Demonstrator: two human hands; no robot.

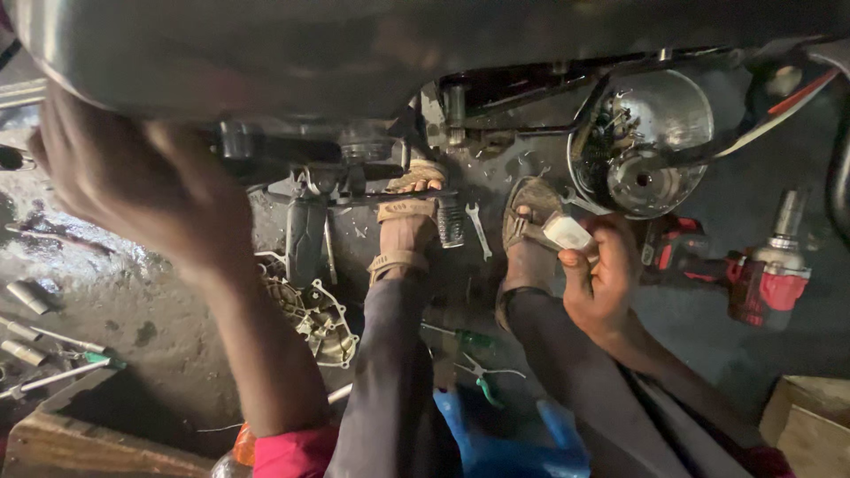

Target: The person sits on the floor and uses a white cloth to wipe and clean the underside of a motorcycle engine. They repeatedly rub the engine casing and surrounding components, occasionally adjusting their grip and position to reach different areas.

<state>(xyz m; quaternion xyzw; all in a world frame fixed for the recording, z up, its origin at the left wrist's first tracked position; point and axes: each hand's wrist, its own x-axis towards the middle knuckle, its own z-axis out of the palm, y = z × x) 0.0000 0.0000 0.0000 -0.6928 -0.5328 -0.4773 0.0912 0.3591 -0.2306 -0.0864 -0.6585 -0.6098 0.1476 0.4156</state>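
Down by the person's sandals (pixel 403 232), the right hand (pixel 598 281) pinched a small white block (pixel 567 233) in its fingers. Higher up, the left hand (pixel 142 181) pressed on the scooter body (pixel 354 53) — whether it gripped, I could not tell. Holding the block steady near the shiny round engine part (pixel 651 142) looked wise — a red power tool (pixel 761 283) lay beside it.

Open floor lies right of the sandalled feet, between the right hand (pixel 600 281) and the red cordless impact wrench (pixel 753 279). The dark vehicle underbody (pixel 354 53) closes off access from above. Between the legs, a silver open-ended spanner (pixel 478 228) and green-handled pliers (pixel 482 379) obstruct the floor. The grey finned engine cover (pixel 314 314) blocks passage below the left hand (pixel 133 181).
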